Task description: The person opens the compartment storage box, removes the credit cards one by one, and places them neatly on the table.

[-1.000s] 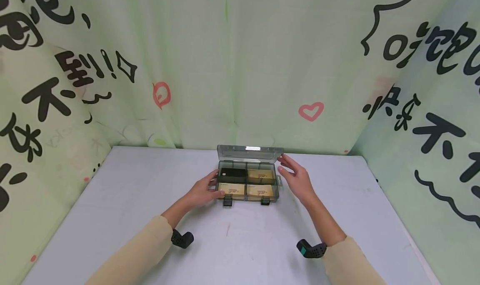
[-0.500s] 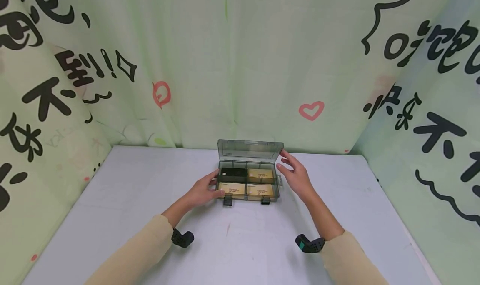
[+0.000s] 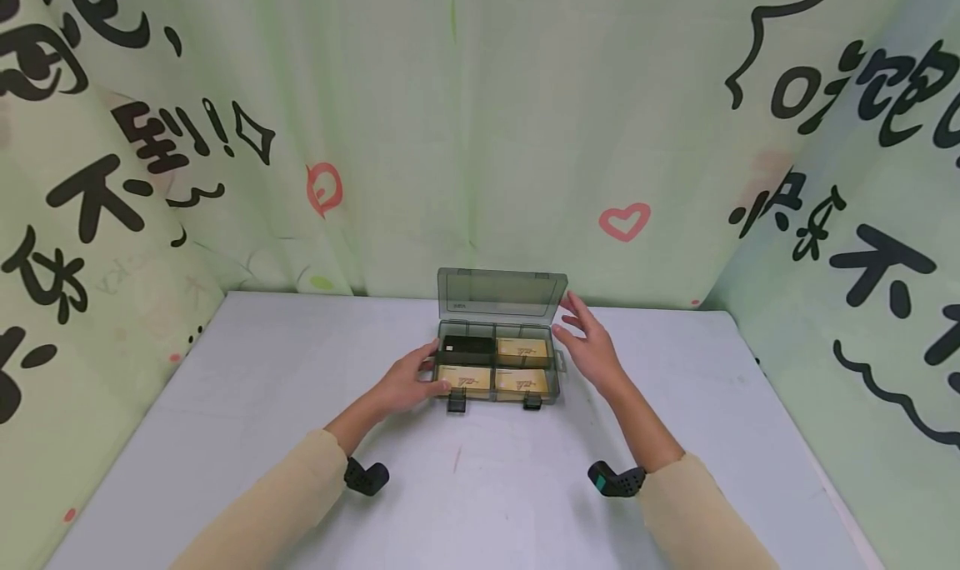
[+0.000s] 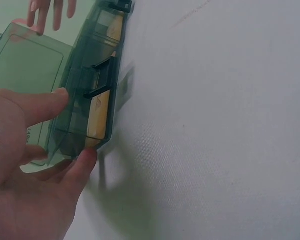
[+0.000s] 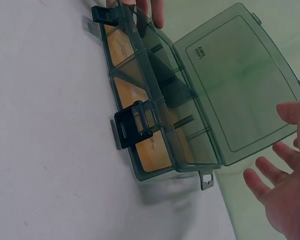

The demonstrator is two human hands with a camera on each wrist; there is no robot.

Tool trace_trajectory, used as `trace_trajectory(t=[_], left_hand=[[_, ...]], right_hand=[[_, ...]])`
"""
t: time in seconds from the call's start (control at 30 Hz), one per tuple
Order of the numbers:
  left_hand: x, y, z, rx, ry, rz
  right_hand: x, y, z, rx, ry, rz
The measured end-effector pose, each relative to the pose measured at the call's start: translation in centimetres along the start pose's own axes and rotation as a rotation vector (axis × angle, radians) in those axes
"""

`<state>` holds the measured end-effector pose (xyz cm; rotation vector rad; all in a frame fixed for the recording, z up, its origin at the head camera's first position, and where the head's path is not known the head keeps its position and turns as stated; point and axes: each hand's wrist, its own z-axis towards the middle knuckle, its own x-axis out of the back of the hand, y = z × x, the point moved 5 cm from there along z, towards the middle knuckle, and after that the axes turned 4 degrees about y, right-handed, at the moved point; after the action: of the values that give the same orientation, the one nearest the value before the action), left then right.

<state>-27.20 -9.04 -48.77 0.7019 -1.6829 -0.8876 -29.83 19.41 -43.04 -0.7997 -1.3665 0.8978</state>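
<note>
A smoky clear plastic storage box (image 3: 492, 393) with a divided inside stands on the table, its hinged lid (image 3: 501, 293) raised. Tan card boxes (image 3: 522, 380) fill three of its compartments; a black block (image 3: 465, 347) lies in the back left one. My left hand (image 3: 401, 384) grips the box's left end, thumb at the front edge and fingers round the side, as the left wrist view shows. At the lid's right edge is my right hand (image 3: 592, 349), fingers spread and loosely bent. One fingertip overlaps the lid (image 5: 240, 90) in the right wrist view.
Two dark latches (image 3: 457, 401) hang along the box's front side, and a small clear tab (image 5: 206, 180) sticks out at its right end. The white table (image 3: 480, 503) ends at a pale green curtain (image 3: 465, 137) printed with black lettering.
The lid has swung further up and back, from tilted low to nearly upright. My right hand has risen slightly along with it. My left hand and the box have stayed in place.
</note>
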Motion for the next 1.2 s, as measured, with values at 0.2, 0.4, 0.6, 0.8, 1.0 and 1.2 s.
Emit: trace_trajectory(t=[0.2, 0.4, 0.6, 0.8, 1.0, 1.2], left_hand=[[0.1, 0.0, 0.1, -0.003, 0.009, 0.008], [0.0, 0.0, 0.1, -0.008, 0.005, 0.015], [0.1, 0.0, 0.0, -0.010, 0.004, 0.020], [0.0, 0.0, 0.0, -0.012, 0.004, 0.026], [0.1, 0.0, 0.0, -0.019, 0.004, 0.013], [0.1, 0.0, 0.0, -0.022, 0.002, 0.005]], right_hand=[[-0.3, 0.5, 0.4, -0.009, -0.005, -0.009], [-0.3, 0.7, 0.7, 0.002, -0.022, -0.041], [-0.3, 0.9, 1.2, -0.003, -0.037, -0.052], [-0.4, 0.9, 1.7, -0.001, -0.043, -0.068], [-0.5, 0.7, 2.1, 0.001, -0.050, -0.092], [-0.6, 0.7, 2.4, 0.000, -0.055, -0.092]])
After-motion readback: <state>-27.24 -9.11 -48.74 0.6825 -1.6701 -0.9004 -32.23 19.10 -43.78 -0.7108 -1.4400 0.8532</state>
